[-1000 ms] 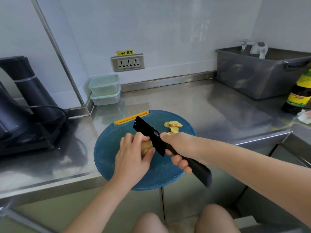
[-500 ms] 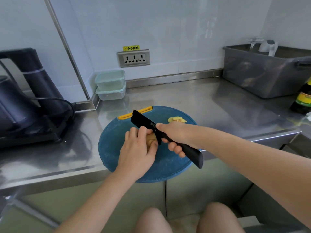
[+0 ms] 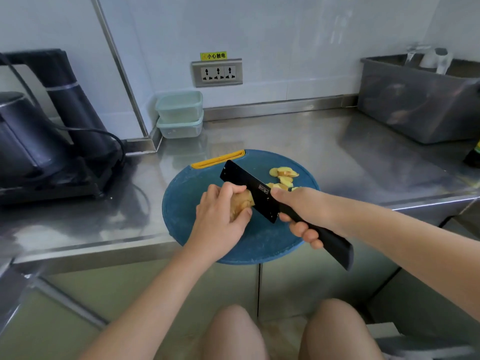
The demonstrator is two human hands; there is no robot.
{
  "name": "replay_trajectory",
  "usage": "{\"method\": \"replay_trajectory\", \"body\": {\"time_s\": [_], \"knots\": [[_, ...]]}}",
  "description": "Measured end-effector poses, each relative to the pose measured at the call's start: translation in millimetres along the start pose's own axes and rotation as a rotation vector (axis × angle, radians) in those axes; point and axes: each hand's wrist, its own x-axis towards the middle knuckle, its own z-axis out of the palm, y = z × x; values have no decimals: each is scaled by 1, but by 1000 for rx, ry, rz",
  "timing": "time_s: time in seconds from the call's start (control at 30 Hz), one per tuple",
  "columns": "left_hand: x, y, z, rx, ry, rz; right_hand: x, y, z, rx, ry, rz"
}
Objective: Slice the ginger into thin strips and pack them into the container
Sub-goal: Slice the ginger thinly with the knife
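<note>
A round blue cutting board with a yellow grip lies at the steel counter's front edge. My left hand grips a tan piece of ginger on the board, fingers curled over it. My right hand holds the handle of a black knife, whose blade stands against the ginger's right side. Several cut ginger slices lie on the board behind the blade, partly hidden by my right hand. Two stacked pale green containers sit against the back wall.
A black appliance with a cable stands at the left of the steel counter. A grey tub sits at the back right, a dark bottle at the right edge. A wall socket is above the containers.
The knife has risen and come down again along the ginger, and the slices behind the blade show once more. My left hand stays on the ginger. The camera view has shifted a little.
</note>
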Motion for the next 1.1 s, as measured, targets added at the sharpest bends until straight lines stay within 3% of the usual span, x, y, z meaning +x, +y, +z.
{"method": "replay_trajectory", "body": {"time_s": [0.7,1.1], "knots": [[1,-1,3,27,30,39,12,-15,5,-68,42,-9],[3,-6,1,26,35,17,19,-27,20,-154,156,-30]]}}
